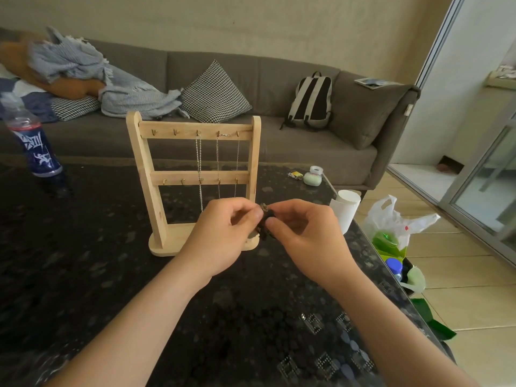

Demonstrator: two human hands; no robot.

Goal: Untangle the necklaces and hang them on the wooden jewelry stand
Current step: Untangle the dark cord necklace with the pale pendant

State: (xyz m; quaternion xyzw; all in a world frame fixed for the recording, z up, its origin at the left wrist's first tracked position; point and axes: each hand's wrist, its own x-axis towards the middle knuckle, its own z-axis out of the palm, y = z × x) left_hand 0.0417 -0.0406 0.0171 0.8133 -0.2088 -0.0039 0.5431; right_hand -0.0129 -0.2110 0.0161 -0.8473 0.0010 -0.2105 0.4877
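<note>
Worktop (pixel 97 247) is dark, so a dropped dark strand would vanish on it. The stand (pixel 143 169), centre frame, is close; a jerk could swing its hung chains (pixel 198 157). Your left grip (pixel 220 236) and right grip (pixel 307 233) both pinch the dark necklace (pixel 264 219) mid-frame; hard pulling may tighten any knot.
</note>
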